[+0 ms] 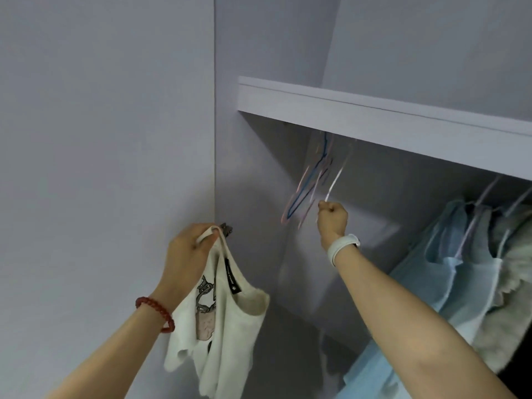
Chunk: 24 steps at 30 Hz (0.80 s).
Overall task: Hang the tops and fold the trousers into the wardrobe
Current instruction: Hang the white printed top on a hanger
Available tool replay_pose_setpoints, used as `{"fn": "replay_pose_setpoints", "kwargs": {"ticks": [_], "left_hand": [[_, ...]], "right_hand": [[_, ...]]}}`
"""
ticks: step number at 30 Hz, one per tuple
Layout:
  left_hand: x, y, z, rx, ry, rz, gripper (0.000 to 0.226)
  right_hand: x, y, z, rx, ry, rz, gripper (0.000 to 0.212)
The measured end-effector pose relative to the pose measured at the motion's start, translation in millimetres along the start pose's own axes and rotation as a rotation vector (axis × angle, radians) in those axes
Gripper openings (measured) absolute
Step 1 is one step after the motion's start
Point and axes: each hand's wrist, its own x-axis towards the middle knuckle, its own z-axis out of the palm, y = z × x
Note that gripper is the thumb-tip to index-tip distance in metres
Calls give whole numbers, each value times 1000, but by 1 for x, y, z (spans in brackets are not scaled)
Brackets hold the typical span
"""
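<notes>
Head view, from my seat: my left hand [188, 249] pinches the strap of a white printed tank top [221, 321], which hangs limp and lengthwise below it. Up and right, under the shelf [374, 116], my right hand [332, 218] closes on a blurred pale hanger [334, 182], nearer the hanging blue tops [449, 254].
</notes>
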Motion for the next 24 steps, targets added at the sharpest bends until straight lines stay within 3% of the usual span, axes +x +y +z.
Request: {"fn": "replay_pose_setpoints", "kwargs": {"ticks": [5, 12, 16, 19, 21, 24], "left_hand": [[-16, -7, -2, 116, -125, -15, 15], [-38, -10, 8, 199, -338, -36, 28], [-48, -6, 18, 166, -422, -14, 33], [-51, -4, 24, 149, -472, -41, 28], [-51, -5, 27, 125, -501, -84, 24], [-53, -9, 29, 115, -522, -86, 23]], "right_hand": [[-41, 8, -38, 32, -127, 43, 27], [-157, 74, -97, 51, -191, 25, 23], [-163, 84, -119, 325, -227, 340, 26], [-153, 96, -138, 138, -130, 485, 26], [-163, 107, -143, -42, -109, 425, 33], [-186, 121, -147, -148, -85, 178, 35]]}}
